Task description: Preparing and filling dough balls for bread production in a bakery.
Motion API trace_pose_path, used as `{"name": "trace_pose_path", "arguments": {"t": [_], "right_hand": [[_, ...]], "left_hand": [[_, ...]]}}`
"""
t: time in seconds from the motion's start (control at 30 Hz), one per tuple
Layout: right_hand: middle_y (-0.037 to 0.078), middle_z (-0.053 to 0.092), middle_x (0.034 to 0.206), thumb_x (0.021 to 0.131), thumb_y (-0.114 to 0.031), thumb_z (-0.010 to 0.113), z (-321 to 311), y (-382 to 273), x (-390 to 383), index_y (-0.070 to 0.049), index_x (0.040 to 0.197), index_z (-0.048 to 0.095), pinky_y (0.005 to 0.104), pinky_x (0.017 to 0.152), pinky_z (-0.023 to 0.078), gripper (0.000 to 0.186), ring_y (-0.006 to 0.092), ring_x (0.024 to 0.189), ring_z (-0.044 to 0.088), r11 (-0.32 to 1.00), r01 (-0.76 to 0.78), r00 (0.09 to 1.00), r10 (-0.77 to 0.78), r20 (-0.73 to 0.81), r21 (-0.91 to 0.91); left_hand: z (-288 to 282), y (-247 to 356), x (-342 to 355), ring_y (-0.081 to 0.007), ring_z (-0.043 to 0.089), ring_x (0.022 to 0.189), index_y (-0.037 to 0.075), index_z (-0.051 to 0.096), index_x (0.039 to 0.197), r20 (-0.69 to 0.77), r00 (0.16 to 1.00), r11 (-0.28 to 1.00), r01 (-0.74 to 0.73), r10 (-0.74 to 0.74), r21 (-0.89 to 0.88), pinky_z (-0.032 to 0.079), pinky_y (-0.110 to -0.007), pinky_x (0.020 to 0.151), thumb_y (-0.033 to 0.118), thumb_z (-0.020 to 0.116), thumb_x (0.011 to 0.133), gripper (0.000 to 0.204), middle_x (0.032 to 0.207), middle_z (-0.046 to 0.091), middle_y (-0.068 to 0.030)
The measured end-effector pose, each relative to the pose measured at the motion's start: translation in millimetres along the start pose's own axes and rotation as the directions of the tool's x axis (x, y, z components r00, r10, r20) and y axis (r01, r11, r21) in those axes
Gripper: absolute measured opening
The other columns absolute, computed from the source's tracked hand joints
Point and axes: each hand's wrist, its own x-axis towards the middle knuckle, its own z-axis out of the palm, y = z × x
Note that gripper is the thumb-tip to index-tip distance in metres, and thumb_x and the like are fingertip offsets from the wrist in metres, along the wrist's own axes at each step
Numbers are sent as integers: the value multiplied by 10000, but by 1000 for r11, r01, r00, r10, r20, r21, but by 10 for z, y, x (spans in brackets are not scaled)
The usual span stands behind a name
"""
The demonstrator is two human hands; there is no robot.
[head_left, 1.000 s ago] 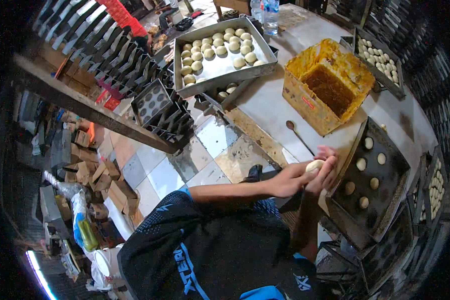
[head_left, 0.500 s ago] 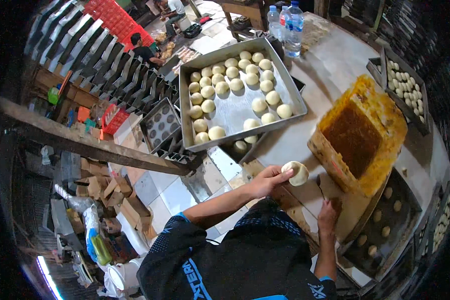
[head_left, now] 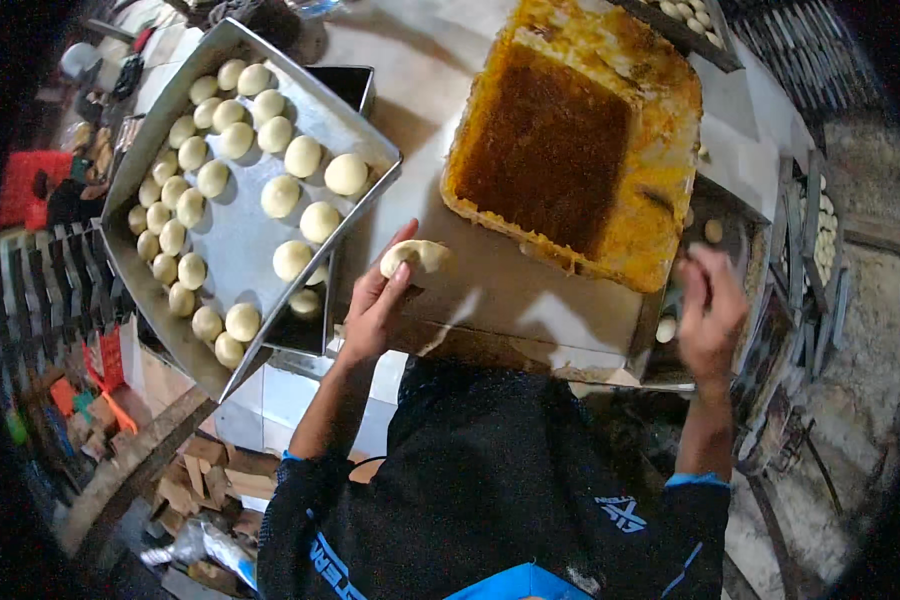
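Pale, flattened dough sits in my left hand, fingers closed round the piece, beside a square metal tray holding several pale dough balls. A yellow-smeared rectangular tub of thick brown filling stands ahead of my hands. A dark spoon-like shape lies on its smeared right part. My right hand is at that tub's lower right side, fingers curled; what they grip is hard to make out. A dark baking tray with scattered dough pieces lies partly hidden beneath it.
The pale worktop carries another tray of dough balls at the back. Stacked trays stand at the right edge. Metal racks, red crates, a wooden beam and cardboard scraps are at the left.
My view has turned toward the tub. My hands, together a second ago, are apart: the left keeps the dough, while the right, earlier at a spoon, is now raised beside the tub.
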Motion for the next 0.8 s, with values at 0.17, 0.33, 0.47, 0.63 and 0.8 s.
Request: {"name": "trace_pose_path", "arguments": {"t": [0.17,0.33,0.47,0.63,0.8], "right_hand": [[191,626,851,846,-12,485,347,56,593,7,1064,615,395,719,487,255,350,771,610,990,125,937,-98,336,-60],[198,623,882,804,-25,498,828,256,823,3,1052,631,432,796,464,283,372,849,584,947,300,765,-170,621,-111],[200,612,915,796,-69,520,1034,229,924,-3,1053,636,418,846,453,289,371,923,565,950,289,568,-70,820,-119],[200,636,909,803,-77,543,891,174,1022,-23,1062,650,420,815,468,285,392,873,578,971,236,477,-143,867,30],[131,675,804,844,-124,582,481,210,1068,-28,1038,674,295,712,474,235,183,766,624,977,-157,517,-44,855,145]], "left_hand": [[-49,46,66,-196,476,1194,-53,354,1369,95,995,994,33,-23,-105,332,-327,1026,205,457,959,495,1301,506,-155],[-68,42,51,-209,494,1180,-64,364,1358,17,999,999,36,-35,-41,349,-335,1021,153,482,941,485,1298,507,-176],[-62,82,63,-218,498,1179,-69,358,1359,-37,999,1000,4,-4,4,355,-340,1018,136,488,935,489,1308,496,-188],[33,149,72,-242,480,1200,-61,335,1374,-34,997,998,-65,64,-22,349,-360,1025,156,486,935,512,1323,470,-214],[236,308,52,-251,473,1207,-72,290,1388,-26,993,987,-115,112,-114,340,-374,1036,181,490,934,557,1322,463,-214]]}}
